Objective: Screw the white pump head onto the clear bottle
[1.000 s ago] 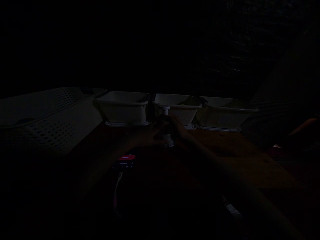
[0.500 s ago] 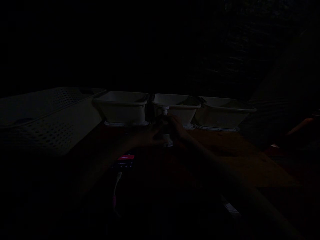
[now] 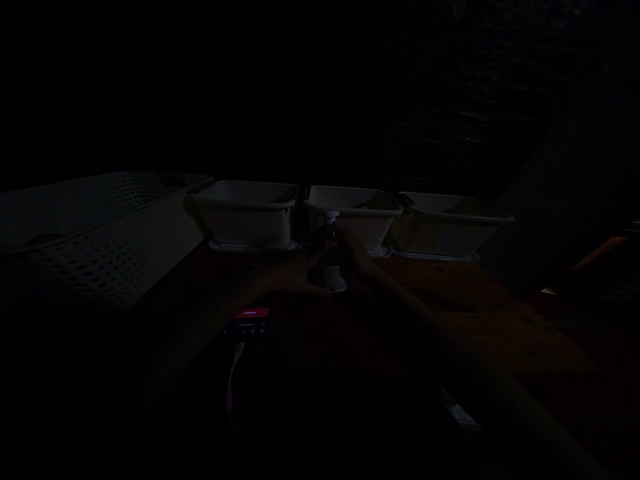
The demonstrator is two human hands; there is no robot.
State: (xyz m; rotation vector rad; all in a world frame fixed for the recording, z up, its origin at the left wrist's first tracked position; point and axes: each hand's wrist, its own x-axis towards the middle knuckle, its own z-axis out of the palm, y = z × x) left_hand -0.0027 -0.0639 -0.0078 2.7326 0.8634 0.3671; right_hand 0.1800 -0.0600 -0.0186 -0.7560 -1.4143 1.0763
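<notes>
Nearest of all, one pale cable (image 3: 234, 370) with a pinkish section curls up to a single lit phone (image 3: 250, 323), its screen flat, glowing red across the top. Over to the right, a pale strip (image 3: 461, 412) catches the light beside the forearm; too dark to name it.

And centre stage, one bottle (image 3: 336, 280), upright, in front of the middle tub: the left hand (image 3: 295, 270) and right hand (image 3: 357, 257) are both wrapped round it, exact finger placement swallowed by the gloom. A pale flared top pokes above the grip, a printed band shows below.

Under it all, a brownish wooden table (image 3: 480, 300). On the left, one big basket (image 3: 170, 233), pale, its walls punched with rows of round holes; its contents can't be read.

Then three tubs (image 3: 250, 225) in a row, smooth-walled, plastic-looking, rims flaring wider than their bases, pale edging beneath each. Shadow fills all three, hiding whatever they hold!
</notes>
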